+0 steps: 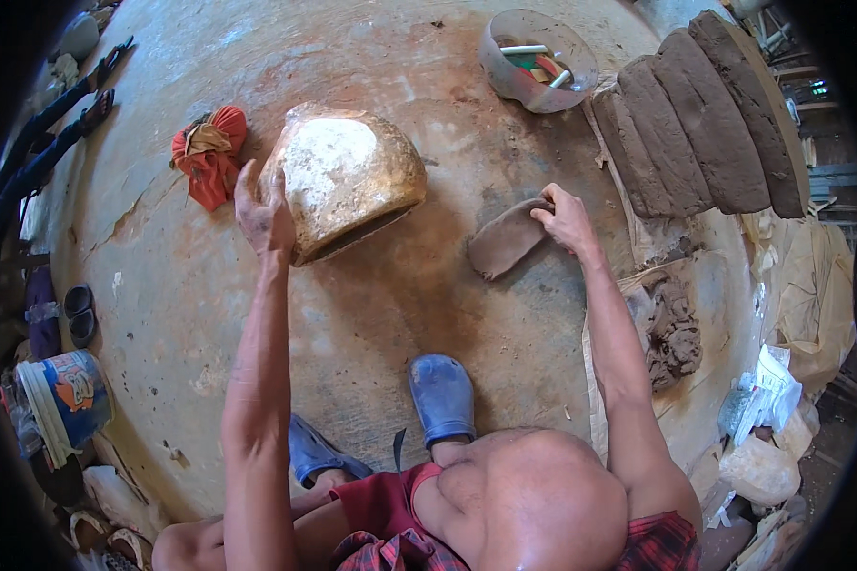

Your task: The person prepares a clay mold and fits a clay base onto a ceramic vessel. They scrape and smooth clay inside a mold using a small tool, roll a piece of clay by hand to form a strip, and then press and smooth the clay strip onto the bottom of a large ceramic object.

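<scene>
My left hand (265, 217) lies against the left side of a rounded, hollow-looking mould (352, 162), pale on top and brown with clay lower down. Its fingers are stretched and apart. A dark opening shows along the mould's near edge. Off to the right, my right hand (569, 224) pinches the upper end of a flat, oblong clay slab (509, 238); the slab slants down to the left, and whether it touches the floor I cannot tell. Just left of the mould sits a tied red cloth bundle (209, 157).
Thick clay slabs (709, 133) stand in a row at the far right, near a translucent bowl (543, 71) of small tools. Lumpy clay (671, 328) lies on a sheet beside my right forearm. A blue bucket (71, 395) is at the left; another person's legs (52, 119) show far left.
</scene>
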Demonstrator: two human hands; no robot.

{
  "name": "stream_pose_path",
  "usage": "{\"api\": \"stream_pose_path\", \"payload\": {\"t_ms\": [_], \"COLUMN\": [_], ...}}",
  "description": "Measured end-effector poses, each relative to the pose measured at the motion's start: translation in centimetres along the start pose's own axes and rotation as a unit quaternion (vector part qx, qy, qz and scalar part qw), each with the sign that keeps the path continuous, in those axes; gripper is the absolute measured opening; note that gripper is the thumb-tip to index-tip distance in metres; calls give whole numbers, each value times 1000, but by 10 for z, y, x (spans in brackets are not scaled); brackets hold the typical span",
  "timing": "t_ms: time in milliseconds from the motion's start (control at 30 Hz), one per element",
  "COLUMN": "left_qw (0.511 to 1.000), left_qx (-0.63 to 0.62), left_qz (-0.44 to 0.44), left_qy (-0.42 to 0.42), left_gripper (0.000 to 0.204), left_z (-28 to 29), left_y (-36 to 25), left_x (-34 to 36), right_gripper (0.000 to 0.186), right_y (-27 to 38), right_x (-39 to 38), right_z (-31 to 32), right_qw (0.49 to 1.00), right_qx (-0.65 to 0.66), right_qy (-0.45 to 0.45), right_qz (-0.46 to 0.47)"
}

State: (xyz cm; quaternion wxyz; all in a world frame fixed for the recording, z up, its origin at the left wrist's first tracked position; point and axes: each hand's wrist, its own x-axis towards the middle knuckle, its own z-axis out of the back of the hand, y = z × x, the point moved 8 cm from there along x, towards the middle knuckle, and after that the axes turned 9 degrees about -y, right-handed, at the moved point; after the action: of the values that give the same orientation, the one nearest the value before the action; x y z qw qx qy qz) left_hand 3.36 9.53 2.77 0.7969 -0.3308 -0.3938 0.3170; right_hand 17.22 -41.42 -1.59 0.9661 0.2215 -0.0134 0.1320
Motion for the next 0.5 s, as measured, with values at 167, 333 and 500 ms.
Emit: {"api": "stream_pose_path", "payload": {"t_ms": [167, 333, 500], "left_qw": [986, 752, 416], "left_qx": [-74, -387, -596], "left_qz": [-128, 400, 577], "left_qy": [-74, 353, 373], "left_gripper": [30, 54, 117], "left_z": [31, -45, -50], "left_y": [-98, -118, -159], "left_x": [-84, -262, -293], "right_gripper": [32, 31, 43], "right_y": [36, 159, 221], "right_x": [-24, -69, -127], "right_z": [46, 127, 119], "right_qw": [996, 994, 979], "right_qx": [86, 51, 139], "right_qy": [11, -87, 3], "right_qz": [-35, 40, 148]}}
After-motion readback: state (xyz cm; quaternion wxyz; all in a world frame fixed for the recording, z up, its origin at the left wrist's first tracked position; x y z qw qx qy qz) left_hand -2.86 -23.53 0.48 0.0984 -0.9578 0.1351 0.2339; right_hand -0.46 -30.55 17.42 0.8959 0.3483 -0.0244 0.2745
